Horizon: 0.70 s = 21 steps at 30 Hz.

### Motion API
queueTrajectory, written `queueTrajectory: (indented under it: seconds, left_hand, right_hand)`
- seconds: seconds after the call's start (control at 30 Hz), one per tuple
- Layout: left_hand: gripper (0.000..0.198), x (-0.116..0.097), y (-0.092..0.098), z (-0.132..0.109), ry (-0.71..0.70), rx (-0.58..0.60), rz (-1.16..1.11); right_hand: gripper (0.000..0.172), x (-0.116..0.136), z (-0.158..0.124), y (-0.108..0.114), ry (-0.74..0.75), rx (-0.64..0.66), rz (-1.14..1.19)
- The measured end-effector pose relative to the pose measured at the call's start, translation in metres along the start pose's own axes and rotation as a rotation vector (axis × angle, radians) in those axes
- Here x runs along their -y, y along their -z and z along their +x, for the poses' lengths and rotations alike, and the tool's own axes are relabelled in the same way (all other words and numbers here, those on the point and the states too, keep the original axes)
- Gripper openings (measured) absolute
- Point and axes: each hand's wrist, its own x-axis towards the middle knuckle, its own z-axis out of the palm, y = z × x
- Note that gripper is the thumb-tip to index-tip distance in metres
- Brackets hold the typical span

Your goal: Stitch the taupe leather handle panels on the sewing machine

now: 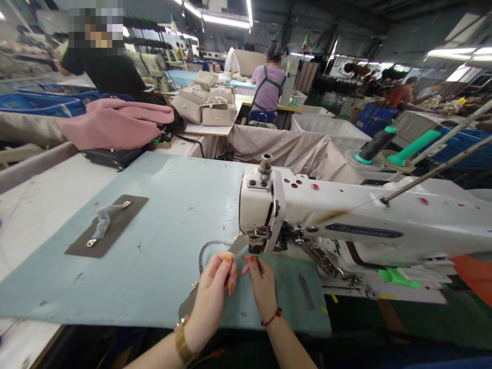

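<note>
My left hand [217,282] has thumb and forefinger pinched together over the work mat, just in front of the sewing machine's head [257,205]. Whatever the pinch holds is too small to make out. Close beside it, the fingers of my right hand [263,284] are also pinched, with a small dark thing partly showing at them. Under and behind my left hand lies a grey-brown panel [187,303] with metal fittings and a curved handle [202,251], mostly hidden. A similar panel [104,247] with a plastic-wrapped handle [103,223] lies flat to the left.
The pale green mat [165,205] covers the table before the machine. Thread cones [415,148] stand behind the machine arm. A pink cloth [119,123] lies over a black item at the back left. Beige bags [215,110] stand farther back, near two seated people.
</note>
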Motion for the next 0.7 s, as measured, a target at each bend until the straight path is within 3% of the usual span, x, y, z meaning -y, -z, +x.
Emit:
queueTrajectory:
  seconds: [0.1, 0.2, 0.3, 0.47, 0.7]
  left_hand:
    - [0.019, -0.032, 0.017, 0.051, -0.177, 0.097, 0.299]
    - [0.026, -0.049, 0.02, 0.106, -0.198, 0.436, 0.608]
    - [0.03, -0.053, 0.012, 0.137, -0.142, 0.701, 0.693]
    - [0.036, -0.055, 0.004, 0.148, -0.06, 0.9, 0.721]
    - [0.033, -0.047, 0.009, 0.144, -0.028, 0.861, 0.677]
  right_hand:
    - [0.051, 0.007, 0.015, -0.026, 0.006, -0.019, 0.017]
    - [0.045, 0.005, 0.024, -0.042, -0.012, -0.084, 0.018]
    - [0.04, 0.0, 0.025, -0.046, -0.011, -0.122, 0.005]
    - [0.039, -0.002, 0.023, -0.042, 0.005, -0.135, -0.021]
    - [0.039, 0.002, 0.02, -0.033, 0.001, -0.062, -0.016]
